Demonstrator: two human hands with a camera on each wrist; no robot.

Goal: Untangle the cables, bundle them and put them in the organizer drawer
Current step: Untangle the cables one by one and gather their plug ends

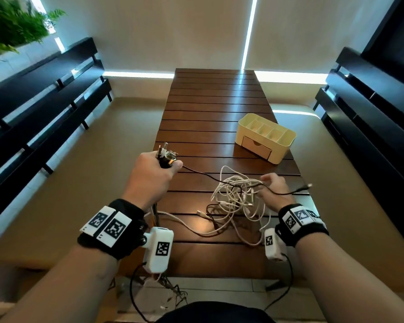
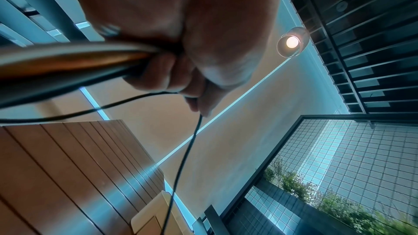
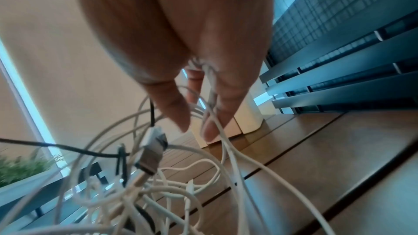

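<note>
Wrist cameras: white boxes with black square markers, strapped on black bands to both forearms, nearest the head view.
Left hand (image 1: 152,174): raised over the near left edge of the surface, fingers curled tight round a bunch of cable ends; the connector plugs (image 1: 166,153) stick up out of the fist. More cable hangs down from under the fist toward the floor.
Black cable (image 1: 204,174): runs from the left hand's thumb and forefinger rightward and down into the tangle; in the left wrist view it leaves the fingertips as a thin dark line.
Right hand (image 1: 273,187): low over the right side of the tangle, fingers bent down into it; in the right wrist view white strands pass between the fingers (image 3: 178,112) and are pinched there.
Tangled cables (image 1: 236,201): a loose knot of mostly white leads with some dark ones, lying on the near middle of the surface, loops trailing toward the near edge. One dark lead runs out to the right past the right hand.
Organizer (image 1: 266,136): pale yellow box with open compartments on top, on the far right part of the surface, well apart from the tangle.
Drawer (image 1: 257,148): in the organizer's front, pushed in.
Surface (image 1: 215,101): dark brown slatted wood.
</note>
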